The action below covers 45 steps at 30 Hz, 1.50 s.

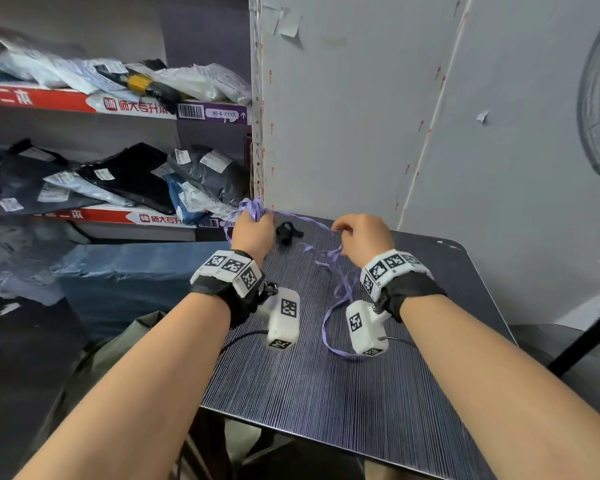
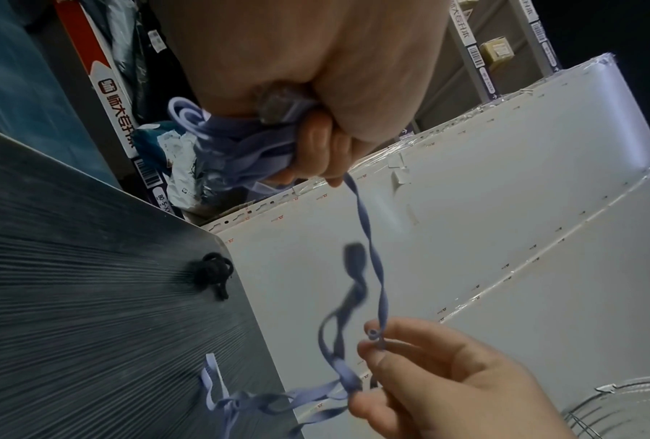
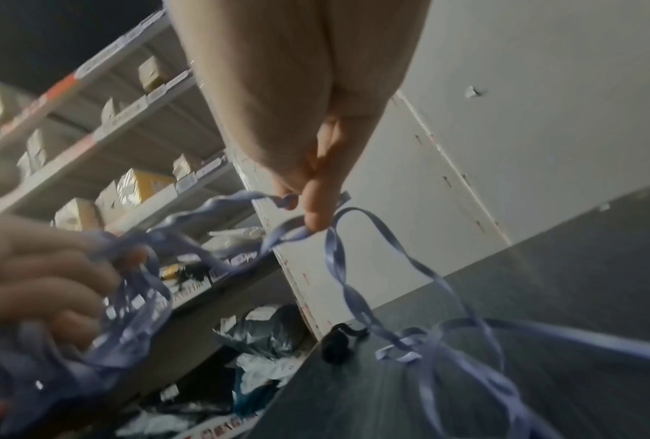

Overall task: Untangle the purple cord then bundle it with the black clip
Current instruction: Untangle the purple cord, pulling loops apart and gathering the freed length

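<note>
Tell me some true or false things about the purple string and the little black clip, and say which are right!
1. The left hand grips a gathered bunch of the thin flat purple cord. True.
2. The small black clip is already fastened round the cord. False: it lies by itself on the dark striped table, between the two hands.
3. The right hand pinches a strand of the cord. True.
4. All of the cord is off the table. False: loose loops of it trail on the table by the right wrist.
5. Both hands lie flat on the table. False: both are raised above it, holding cord.
</note>
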{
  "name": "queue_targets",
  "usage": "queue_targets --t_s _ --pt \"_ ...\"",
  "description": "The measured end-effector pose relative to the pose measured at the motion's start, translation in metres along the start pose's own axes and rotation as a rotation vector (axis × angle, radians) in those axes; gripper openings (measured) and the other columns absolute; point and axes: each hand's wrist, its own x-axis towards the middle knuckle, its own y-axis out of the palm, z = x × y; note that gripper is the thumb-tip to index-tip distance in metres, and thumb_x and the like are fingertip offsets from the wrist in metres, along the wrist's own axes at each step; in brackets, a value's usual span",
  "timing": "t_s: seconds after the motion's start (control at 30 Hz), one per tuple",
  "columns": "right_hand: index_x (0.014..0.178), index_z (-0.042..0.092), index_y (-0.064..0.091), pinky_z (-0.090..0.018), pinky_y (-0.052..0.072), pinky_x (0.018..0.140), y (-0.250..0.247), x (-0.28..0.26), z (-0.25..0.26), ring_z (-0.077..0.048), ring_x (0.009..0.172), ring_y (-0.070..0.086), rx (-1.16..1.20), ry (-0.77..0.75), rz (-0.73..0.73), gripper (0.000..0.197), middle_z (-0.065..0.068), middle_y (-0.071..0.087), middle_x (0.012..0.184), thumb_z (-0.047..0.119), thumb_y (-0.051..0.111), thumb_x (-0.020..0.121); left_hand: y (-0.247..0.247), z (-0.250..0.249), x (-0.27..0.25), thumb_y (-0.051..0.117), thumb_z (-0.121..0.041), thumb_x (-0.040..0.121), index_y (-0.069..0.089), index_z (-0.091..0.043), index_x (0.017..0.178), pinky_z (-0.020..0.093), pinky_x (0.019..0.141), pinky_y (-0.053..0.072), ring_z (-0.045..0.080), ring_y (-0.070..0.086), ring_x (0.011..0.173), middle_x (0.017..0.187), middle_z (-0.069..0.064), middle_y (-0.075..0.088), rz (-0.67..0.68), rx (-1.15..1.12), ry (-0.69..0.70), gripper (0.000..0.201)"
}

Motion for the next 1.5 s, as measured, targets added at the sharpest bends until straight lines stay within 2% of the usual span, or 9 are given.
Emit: queue_targets --t_s 0.17,0.27,0.47,0.63,0.8,0.93,1.17,1.3,1.5 --pt "0.127 0.014 0.057 -0.031 0.048 0.095 0.012 -0.007 -0.001 -0.023 0.109 0.062 0.358 0.096 -0.025 0.043 -0.009 0.062 0.124 0.0 0.045 0.088 -0.001 -0.004 -0.009 0.045 -0.021 0.094 0.054 -0.012 0.086 0.025 0.052 0.034 0.017 0.037 0.05 0.061 0.002 0.042 0.045 -0.025 0.026 0.015" --pt "0.138 0.019 0.044 -0.021 0.044 0.092 0.022 -0.011 -0.002 -0.016 0.126 0.049 0.504 0.087 0.052 0.052 -0.003 0.048 0.141 0.001 0.045 0.09 0.0 -0.007 -0.016 0.043 -0.021 0.096 0.051 -0.012 0.091 0.023 0.047 0.031 0.014 0.034 0.048 0.061 0.001 0.038 0.1 -0.052 0.025 0.013" --pt "0.124 0.022 0.053 -0.026 0.044 0.084 0.036 -0.024 0.007 -0.012 0.087 0.058 0.593 0.121 -0.041 0.035 -0.002 0.05 0.122 0.018 0.057 0.089 0.002 -0.009 -0.024 0.045 -0.016 0.095 0.048 -0.014 0.077 0.019 0.042 0.026 0.006 0.029 0.035 0.054 -0.003 0.037 0.152 -0.096 0.022 0.018" --pt "0.127 0.026 0.044 -0.03 0.051 0.06 0.047 -0.037 0.018 -0.017 0.074 0.064 0.921 0.193 0.212 0.036 -0.003 0.06 0.11 0.02 0.051 0.092 0.003 -0.013 -0.034 0.046 -0.018 0.096 0.052 -0.015 0.081 0.023 0.046 0.031 0.005 0.034 0.038 0.047 -0.01 0.041 0.209 -0.115 0.055 0.017" --pt "0.104 0.016 0.063 -0.033 0.054 0.081 0.052 -0.04 0.013 -0.021 0.088 0.066 1.17 0.214 0.212 0.018 -0.01 0.067 0.1 0.015 0.047 0.096 -0.001 -0.01 -0.038 0.043 -0.019 0.099 0.05 -0.013 0.085 0.018 0.041 0.027 0.003 0.029 0.037 0.044 -0.013 0.036 0.249 -0.192 0.045 0.016" --pt "0.096 0.014 0.067 -0.028 0.054 0.086 0.054 -0.037 0.001 -0.018 0.092 0.067 1.167 0.255 0.095 0.024 -0.007 0.069 0.096 0.001 0.048 0.092 -0.009 -0.013 -0.038 0.039 -0.014 0.101 0.045 -0.015 0.074 0.013 0.036 0.022 0.001 0.023 0.034 0.038 -0.014 0.03 0.231 -0.328 0.014 0.027" --pt "0.096 0.012 0.065 -0.031 0.052 0.054 0.056 -0.034 -0.033 -0.013 0.048 0.058 0.713 0.478 -0.266 0.018 0.001 0.063 0.067 0.016 0.047 0.096 -0.022 -0.008 -0.033 0.038 -0.022 0.101 0.05 -0.018 0.075 0.011 0.035 0.022 0.002 0.024 0.031 0.036 -0.013 0.031 0.113 -0.316 -0.051 0.029" --pt "0.095 0.008 0.06 -0.02 0.042 0.036 0.057 -0.032 -0.051 -0.007 0.031 0.05 0.685 0.649 -0.365 0.019 -0.007 0.064 0.067 0.011 0.042 0.096 -0.028 -0.001 -0.028 0.04 -0.02 0.1 0.041 -0.019 0.069 0.017 0.038 0.024 0.002 0.027 0.032 0.037 -0.013 0.033 0.002 -0.342 -0.078 0.031" --pt "0.096 0.007 0.059 -0.035 0.059 0.062 0.056 -0.03 -0.064 -0.022 0.065 0.066 0.829 0.758 -0.5 0.012 -0.015 0.067 0.088 0.006 0.047 0.095 -0.038 0.01 -0.018 0.04 -0.015 0.099 0.035 -0.018 0.066 0.012 0.034 0.024 0.0 0.031 0.031 0.035 -0.014 0.036 -0.154 -0.377 -0.088 0.033"
